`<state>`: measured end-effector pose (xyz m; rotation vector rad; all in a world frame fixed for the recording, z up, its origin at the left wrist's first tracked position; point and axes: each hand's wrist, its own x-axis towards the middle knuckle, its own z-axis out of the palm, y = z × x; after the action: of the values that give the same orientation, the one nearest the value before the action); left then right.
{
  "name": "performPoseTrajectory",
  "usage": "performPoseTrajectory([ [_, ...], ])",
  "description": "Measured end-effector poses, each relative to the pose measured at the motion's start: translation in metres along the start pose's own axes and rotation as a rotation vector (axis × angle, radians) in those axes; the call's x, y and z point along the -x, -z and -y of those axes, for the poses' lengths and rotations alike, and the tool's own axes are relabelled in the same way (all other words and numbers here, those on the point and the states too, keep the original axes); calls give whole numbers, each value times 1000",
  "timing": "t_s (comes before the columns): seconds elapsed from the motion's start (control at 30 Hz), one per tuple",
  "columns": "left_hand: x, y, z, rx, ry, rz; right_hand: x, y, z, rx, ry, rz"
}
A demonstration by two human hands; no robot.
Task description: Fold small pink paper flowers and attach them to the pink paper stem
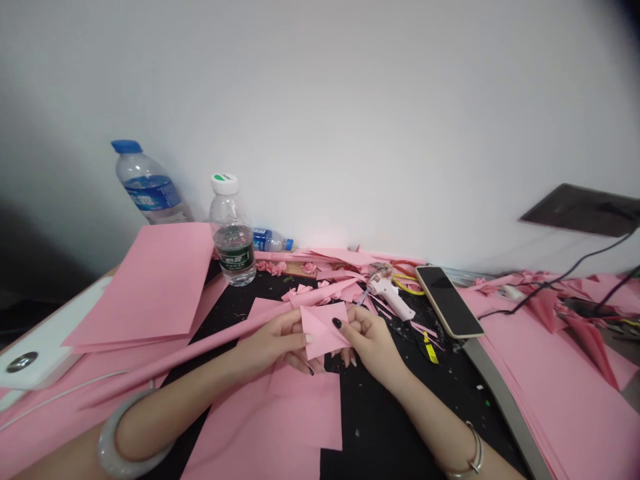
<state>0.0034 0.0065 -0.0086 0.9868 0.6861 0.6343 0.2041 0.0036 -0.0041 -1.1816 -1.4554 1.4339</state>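
A small pink paper square (324, 340) with creases across it is held up between my two hands, above the black work surface (370, 427). My left hand (280, 340) pinches its left edge, thumb on top and fingers beneath. On the right edge, my right hand (369, 337) grips the square with the thumb lying over its face. Below the hands lie larger pink paper sheets (280, 420). A long rolled pink paper tube (200, 350) passes behind my left hand and forearm.
A glue gun (393, 297) and a phone (447, 301) lie to the right, near scissors with yellow handles (407, 285). An upright water bottle (233, 243) stands at the back left. Pink sheets (150, 280) are stacked left, others (545, 380) right. A cable (565, 273) hangs at right.
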Motion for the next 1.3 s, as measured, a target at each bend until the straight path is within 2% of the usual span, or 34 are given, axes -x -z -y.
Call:
performPoseTrajectory([
  [0.13, 0, -3, 2, -75, 29, 22, 2, -3, -1, 67, -3, 58],
  [0.33, 2, -6, 5, -335, 7, -54, 3, 1, 1, 453, 257, 7],
  [0.43, 3, -5, 7, -430, -18, -84, 2, 3, 1, 505, 265, 3],
  [0.5, 2, -4, 6, -386, -49, -67, 0, 3, 1, 415, 193, 8],
  [0.6, -1, -1, 3, -239, -62, -42, -2, 4, -1, 139, 70, 78],
  [0.77, -4, 5, 1, 3, -116, -116, -3, 8, -4, -258, -101, 160],
  [0.87, -4, 7, 2, 164, -129, -125, -3, 11, -3, -386, -125, 179],
  [1.0, -4, 7, 2, 201, -133, -106, -3, 12, -2, -433, -63, 187],
  [1.07, -4, 6, 3, 130, -151, -120, -4, 9, -2, -402, -42, 156],
  [1.13, -5, 4, 3, -43, -159, -170, -4, 5, -2, -311, -48, 103],
  [1.2, -4, 1, 2, -225, -182, -243, -4, 2, -1, -172, -47, 46],
  [1.3, -2, -3, 0, -375, -178, -319, -2, -1, -1, 52, 8, 6],
])
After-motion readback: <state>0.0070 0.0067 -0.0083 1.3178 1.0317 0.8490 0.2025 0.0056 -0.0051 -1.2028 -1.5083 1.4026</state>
